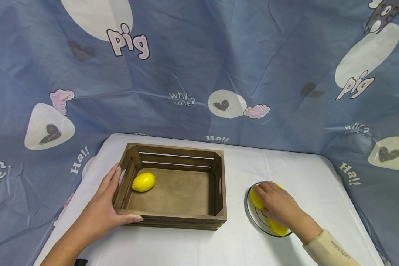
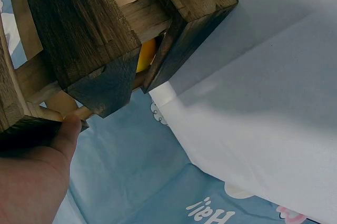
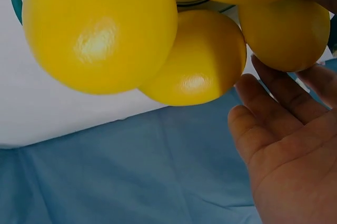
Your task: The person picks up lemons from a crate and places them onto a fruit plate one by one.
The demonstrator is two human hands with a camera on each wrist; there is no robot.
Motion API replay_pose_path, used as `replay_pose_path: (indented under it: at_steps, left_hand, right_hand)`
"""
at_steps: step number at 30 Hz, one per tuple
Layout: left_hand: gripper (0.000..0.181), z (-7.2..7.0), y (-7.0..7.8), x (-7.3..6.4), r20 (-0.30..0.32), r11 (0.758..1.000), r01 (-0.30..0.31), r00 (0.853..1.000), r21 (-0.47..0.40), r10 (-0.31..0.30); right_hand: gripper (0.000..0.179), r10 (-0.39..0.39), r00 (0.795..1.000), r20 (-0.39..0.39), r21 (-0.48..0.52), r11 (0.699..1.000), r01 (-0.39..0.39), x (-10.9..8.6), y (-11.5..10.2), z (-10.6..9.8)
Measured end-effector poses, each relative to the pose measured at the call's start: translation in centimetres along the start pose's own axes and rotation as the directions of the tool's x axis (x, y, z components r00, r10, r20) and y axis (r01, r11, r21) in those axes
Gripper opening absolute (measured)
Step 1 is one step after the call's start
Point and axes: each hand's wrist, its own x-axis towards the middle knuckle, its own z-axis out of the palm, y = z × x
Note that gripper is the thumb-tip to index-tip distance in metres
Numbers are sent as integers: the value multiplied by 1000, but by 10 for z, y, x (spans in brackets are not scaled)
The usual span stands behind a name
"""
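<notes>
My left hand (image 1: 101, 207) rests against the left end of a brown wooden slatted crate (image 1: 179, 218). Its fingers lie straight along the outer side, and the thumb lies along the front wall. One lemon (image 1: 144, 182) lies inside the crate near its left wall. To the right, my right hand (image 1: 280, 205) reaches over a pale round plate (image 1: 252, 216) with a dark green rim, bearing several lemons. Fingers and thumb curve about one lemon (image 3: 287, 31) in the right wrist view; another lemon (image 1: 277, 227) shows below the palm. The hand partly hides the fruit.
A white cloth (image 1: 236, 244) covers the table under crate and plate. Behind and beside it hangs a blue printed curtain (image 1: 199, 66). A small black object (image 1: 81, 262) shows at the bottom edge near the left forearm.
</notes>
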Motion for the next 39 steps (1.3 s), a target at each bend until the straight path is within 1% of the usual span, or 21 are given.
replay_pose_path:
  at_steps: [6, 10, 14, 17, 23, 30, 34, 39]
  left_hand:
    - [153, 0, -2, 0, 1, 1000, -1, 1000, 12, 1]
    - [153, 1, -3, 0, 6, 1000, 6, 1000, 15, -6]
    - [154, 1, -3, 0, 7, 1000, 9, 1000, 14, -9]
    - [154, 1, -2, 1, 6, 1000, 7, 1000, 13, -8]
    - [154, 1, -2, 1, 4, 1000, 1, 1000, 13, -1]
    - [154, 0, -1, 1, 10, 1000, 9, 1000, 17, -9]
    - [154, -1, 0, 1, 15, 1000, 19, 1000, 18, -19]
    - [154, -1, 0, 1, 23, 999, 28, 999, 18, -28]
  right_hand:
    - [70, -31, 999, -43, -14, 999, 30, -1, 1, 5]
    - [69, -33, 998, -54, -26, 999, 31, -1, 0, 9]
    - [67, -61, 995, -76, -40, 998, 58, -1, -1, 12]
    - [68, -68, 994, -90, -52, 997, 64, -1, -2, 12]
    - [71, -39, 996, -78, -73, 997, 34, -1, -4, 14]
    - [73, -41, 997, -58, -74, 997, 37, 1, -7, 15]
    - [79, -48, 997, -55, -79, 996, 43, 3, -8, 12]
    - [87, -58, 996, -71, -74, 996, 53, 7, -12, 2]
